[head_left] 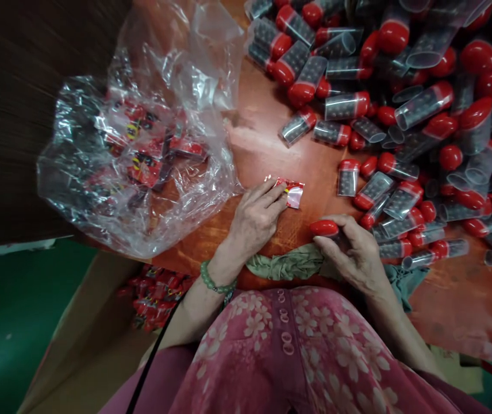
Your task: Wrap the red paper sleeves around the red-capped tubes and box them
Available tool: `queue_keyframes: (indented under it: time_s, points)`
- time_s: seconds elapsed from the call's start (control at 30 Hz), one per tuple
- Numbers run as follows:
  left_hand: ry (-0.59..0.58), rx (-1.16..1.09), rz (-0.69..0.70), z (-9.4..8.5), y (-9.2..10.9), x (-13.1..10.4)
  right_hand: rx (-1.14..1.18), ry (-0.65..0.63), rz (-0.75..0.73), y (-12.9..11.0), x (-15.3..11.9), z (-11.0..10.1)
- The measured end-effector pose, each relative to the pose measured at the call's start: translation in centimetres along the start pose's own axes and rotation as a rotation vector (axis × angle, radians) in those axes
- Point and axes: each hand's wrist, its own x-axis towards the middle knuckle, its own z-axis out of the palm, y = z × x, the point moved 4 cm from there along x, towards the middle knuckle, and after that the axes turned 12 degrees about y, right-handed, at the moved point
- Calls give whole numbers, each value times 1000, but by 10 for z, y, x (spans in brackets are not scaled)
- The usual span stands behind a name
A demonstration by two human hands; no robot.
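Right of a bag (69, 138) of red packets (145, 168): left fingers (267, 199) flat on a wrapper (295, 194), right fingers (349, 227) gripping a red-capped tube (324, 227).

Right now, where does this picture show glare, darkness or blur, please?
Head view: sharp glints on the plastic bag; pale shine on the table; dark upper left corner; green floor dim and soft; left hand and right hand fairly clear.
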Motion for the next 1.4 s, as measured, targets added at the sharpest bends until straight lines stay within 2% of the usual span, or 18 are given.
queue_keyframes:
  time_s: [0.2,0.3,0.43,0.63,0.7,0.83,1.13,1.2,1.4]
  points:
    - [47,56,74,-7,2,5,50,56,40,6,3,14]
    - [17,146,125,-9,5,7,50,86,77,13,6,17]
    - [-36,338,247,-11,18,7,58,100,100,21,6,19]
    - [-121,539,197,-6,27,8,53,120,93,24,5,18]
    - [-85,542,238,-4,27,8,42,121,99,24,5,19]
    - [85,529,313,-6,24,9,22,117,102,25,5,19]
    - [236,388,277,-9,19,7,32,124,104,26,5,17]
    - [246,368,250,-11,17,7,42,126,113,25,7,16]
    - [166,263,231,-14,20,5,72,141,197,23,10,14]
